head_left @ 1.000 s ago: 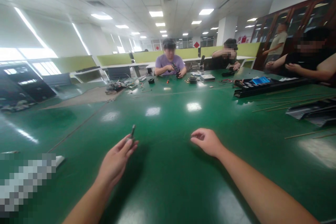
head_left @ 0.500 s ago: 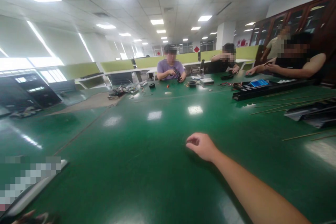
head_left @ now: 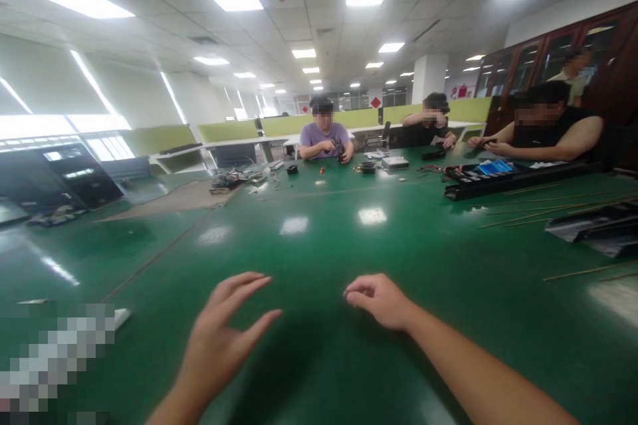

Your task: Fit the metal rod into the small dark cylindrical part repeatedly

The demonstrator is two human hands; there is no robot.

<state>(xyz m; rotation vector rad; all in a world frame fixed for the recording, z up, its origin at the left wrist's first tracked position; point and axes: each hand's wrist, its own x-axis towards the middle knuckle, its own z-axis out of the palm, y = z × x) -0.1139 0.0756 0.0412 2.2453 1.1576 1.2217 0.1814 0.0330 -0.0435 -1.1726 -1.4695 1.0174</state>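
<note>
Over the green tabletop [head_left: 309,246], my left hand [head_left: 224,319] is raised with its fingers stretched out and the thumb apart. It holds nothing, and its shadow falls on the table to its right. Across from it, my right hand [head_left: 381,302] rests at or just above the surface. Its fingers are curled and the tips meet the thumb in a pinch. Whatever is between those fingertips, if anything, is too small to make out. The two hands are apart, with green surface between them.
A blurred-out pale object [head_left: 60,352] lies at the lower left. Black metal channels [head_left: 518,179] and thin rods [head_left: 528,216] lie on the right. Electronic parts [head_left: 234,178] are heaped far left. Several people sit across the table, one in a purple shirt [head_left: 319,136].
My left hand has come up from the lower left corner to the middle, fingers spread. My right hand stays curled in nearly the same place. The view has tilted slightly upward.
</note>
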